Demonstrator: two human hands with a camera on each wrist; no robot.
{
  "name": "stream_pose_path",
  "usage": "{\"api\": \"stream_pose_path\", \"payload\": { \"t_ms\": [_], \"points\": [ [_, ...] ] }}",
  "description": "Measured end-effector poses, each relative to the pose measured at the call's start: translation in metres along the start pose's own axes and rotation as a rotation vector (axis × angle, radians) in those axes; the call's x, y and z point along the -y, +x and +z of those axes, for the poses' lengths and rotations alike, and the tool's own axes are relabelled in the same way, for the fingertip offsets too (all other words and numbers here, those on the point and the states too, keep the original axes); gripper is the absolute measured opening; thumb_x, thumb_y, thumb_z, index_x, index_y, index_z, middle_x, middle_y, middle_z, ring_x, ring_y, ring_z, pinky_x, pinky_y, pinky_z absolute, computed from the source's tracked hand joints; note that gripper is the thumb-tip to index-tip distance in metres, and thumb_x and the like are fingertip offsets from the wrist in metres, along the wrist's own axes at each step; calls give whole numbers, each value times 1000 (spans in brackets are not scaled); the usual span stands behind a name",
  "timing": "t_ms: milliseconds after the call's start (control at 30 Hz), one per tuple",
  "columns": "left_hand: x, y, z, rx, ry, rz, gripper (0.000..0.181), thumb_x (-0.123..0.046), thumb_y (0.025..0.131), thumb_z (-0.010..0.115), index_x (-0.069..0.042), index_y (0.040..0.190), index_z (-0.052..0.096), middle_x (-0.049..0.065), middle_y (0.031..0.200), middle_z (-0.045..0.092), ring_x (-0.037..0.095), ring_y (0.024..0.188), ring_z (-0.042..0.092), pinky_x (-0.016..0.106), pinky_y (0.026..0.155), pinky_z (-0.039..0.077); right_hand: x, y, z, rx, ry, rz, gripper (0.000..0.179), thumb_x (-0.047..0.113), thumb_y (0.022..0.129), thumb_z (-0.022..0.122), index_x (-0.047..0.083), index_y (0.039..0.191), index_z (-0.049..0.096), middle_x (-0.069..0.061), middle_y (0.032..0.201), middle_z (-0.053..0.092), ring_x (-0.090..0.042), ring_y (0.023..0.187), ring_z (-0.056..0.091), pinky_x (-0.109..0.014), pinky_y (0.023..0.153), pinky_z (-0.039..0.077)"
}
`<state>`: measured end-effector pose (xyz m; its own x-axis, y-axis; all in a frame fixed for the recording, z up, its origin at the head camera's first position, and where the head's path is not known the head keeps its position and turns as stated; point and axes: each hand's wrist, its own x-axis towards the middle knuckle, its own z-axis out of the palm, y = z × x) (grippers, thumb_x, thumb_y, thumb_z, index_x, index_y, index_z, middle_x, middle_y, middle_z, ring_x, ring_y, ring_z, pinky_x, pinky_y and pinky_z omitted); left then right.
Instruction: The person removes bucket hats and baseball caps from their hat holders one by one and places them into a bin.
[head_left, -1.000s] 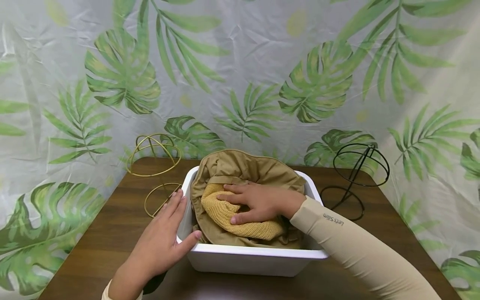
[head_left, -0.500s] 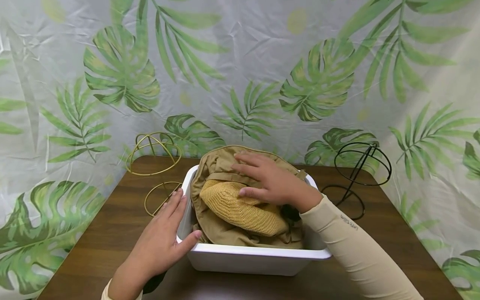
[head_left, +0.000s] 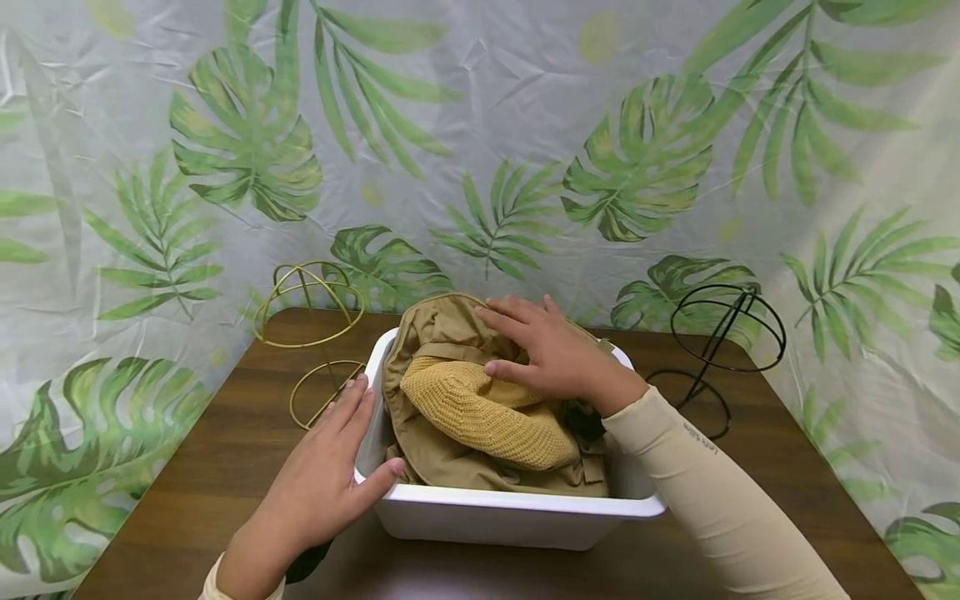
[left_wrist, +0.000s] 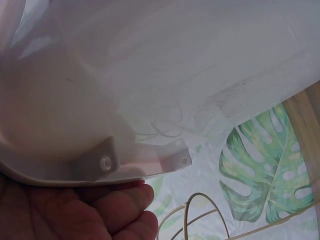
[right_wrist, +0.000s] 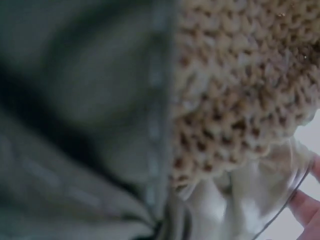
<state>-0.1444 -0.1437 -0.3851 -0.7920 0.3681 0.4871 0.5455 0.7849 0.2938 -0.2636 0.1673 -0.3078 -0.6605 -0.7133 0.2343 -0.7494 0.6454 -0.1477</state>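
A white plastic bin [head_left: 517, 498] holds a crumpled tan cloth piece [head_left: 438, 321] with a hemmed edge and a band. Folded on top of the cloth lies a yellow knit hat [head_left: 480, 417]. My left hand [head_left: 315, 483] rests along the bin's left rim, fingers straight and the thumb over the front corner. In the left wrist view, its curved fingers [left_wrist: 125, 205] lie under the rim. My right hand [head_left: 558, 354] spreads over the tan cloth behind the knit hat, thumb beside the hat. The right wrist view has its fingertips [right_wrist: 305, 207] at the cloth's edge.
A gold wire stand [head_left: 307, 342] is behind the bin on the left, and a black wire stand [head_left: 705, 358] on the right. The brown wooden table [head_left: 202, 467] carries everything. A leaf-print curtain [head_left: 495, 125] hangs behind.
My right hand has lifted off the yellow knit hat and moved back and right to the tan cloth behind it. The hat's fold looks deeper now. My left hand stays on the rim.
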Motion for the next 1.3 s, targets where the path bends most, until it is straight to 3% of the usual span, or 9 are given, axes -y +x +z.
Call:
{"api": "stream_pose_path", "payload": {
  "t_ms": [200, 400, 567, 767, 1100, 1300],
  "points": [
    [0, 0, 1, 3, -1, 0, 82, -50, 93, 61, 11, 144, 42, 25, 155, 33, 38, 143, 31, 55, 110, 33, 7, -1, 2, 63, 61, -150, 86, 76, 91, 35, 19, 156, 36, -3, 159, 34, -28, 148, 22, -67, 114, 2],
    [0, 0, -1, 2, -1, 4, 82, -50, 93, 61, 11, 144, 42, 24, 156, 32, 38, 143, 31, 56, 110, 33, 13, 1, 10, 141, 90, -232, 85, 76, 93, 30, 19, 157, 33, -7, 159, 33, -31, 150, 16, -62, 116, 7],
    [-1, 1, -2, -5, 4, 9, 81, -50, 93, 61, 11, 144, 43, 25, 155, 33, 39, 143, 32, 55, 110, 32, 17, 3, 21, 227, 68, -234, 83, 74, 95, 28, 23, 159, 24, -5, 163, 21, -32, 151, 4, -55, 119, 10],
    [-1, 0, -2, 13, -2, -2, 82, -51, 94, 60, 11, 144, 42, 25, 155, 33, 38, 144, 30, 55, 111, 32, 19, 4, 31, 316, 59, -242, 77, 70, 97, 31, 28, 160, 20, -5, 165, 11, -35, 150, -6, -58, 118, 8],
    [-3, 1, -2, 32, -4, -12, 81, -51, 94, 59, 10, 145, 42, 24, 156, 32, 36, 145, 29, 54, 112, 31, 17, 5, 42, 386, -7, -256, 65, 59, 102, 35, 31, 159, 23, -4, 166, 10, -35, 150, -2, -56, 119, 12],
    [-2, 1, -2, 19, 5, -9, 81, -50, 93, 60, 11, 144, 43, 25, 155, 33, 38, 143, 31, 54, 111, 32, 17, 12, 51, 518, -6, -221, 63, 54, 103, 37, 24, 158, 27, -2, 166, 10, -32, 150, 0, -51, 120, 13]
  ]
}}
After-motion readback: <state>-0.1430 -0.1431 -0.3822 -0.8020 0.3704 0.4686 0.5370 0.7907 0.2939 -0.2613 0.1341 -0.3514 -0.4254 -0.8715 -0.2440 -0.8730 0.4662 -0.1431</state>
